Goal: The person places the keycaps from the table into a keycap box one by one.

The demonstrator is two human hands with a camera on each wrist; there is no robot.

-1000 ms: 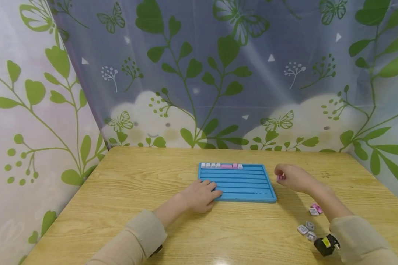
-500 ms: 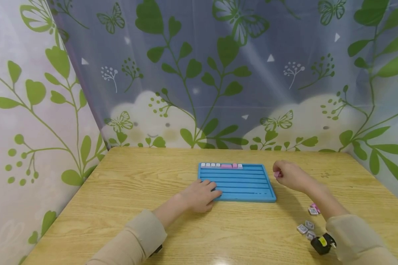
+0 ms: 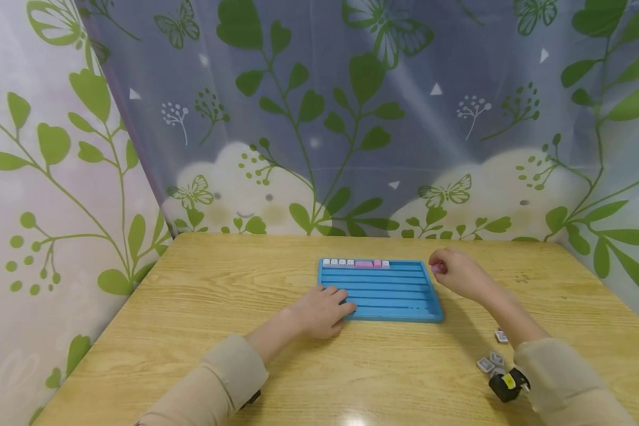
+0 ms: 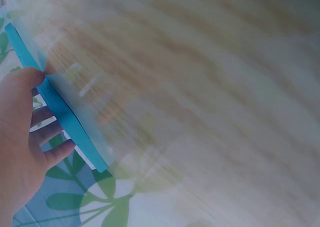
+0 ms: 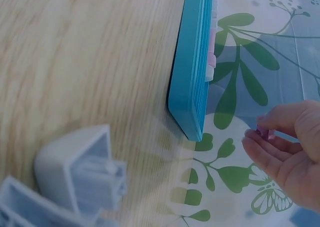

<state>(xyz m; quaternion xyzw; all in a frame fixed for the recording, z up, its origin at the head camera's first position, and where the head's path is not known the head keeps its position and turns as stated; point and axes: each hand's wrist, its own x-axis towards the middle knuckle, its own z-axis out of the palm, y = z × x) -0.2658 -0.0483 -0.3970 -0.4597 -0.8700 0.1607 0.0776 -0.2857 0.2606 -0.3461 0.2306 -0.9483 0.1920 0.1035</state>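
A blue grooved tray (image 3: 383,294) lies on the table, with several white and pink keycaps (image 3: 363,264) in a row along its far groove. My left hand (image 3: 319,312) rests on the tray's near left corner, fingers loosely spread; in the left wrist view the thumb touches the tray's near edge (image 4: 65,114). Just beyond the tray's upper right corner, my right hand (image 3: 458,273) pinches a pink keycap (image 5: 265,132) between thumb and fingertips. The pinched keycap is mostly covered by the fingers.
Several loose grey-white keycaps (image 3: 486,365) lie on the wooden table (image 3: 218,278) beneath the right forearm, close up as a keycap (image 5: 75,167) in the right wrist view. A black device (image 3: 507,384) is at the right wrist. A patterned curtain (image 3: 319,118) stands behind.
My right hand has moved left and slightly away from me with the pink keycap, towards the tray's upper right corner. My left hand stays on the tray.
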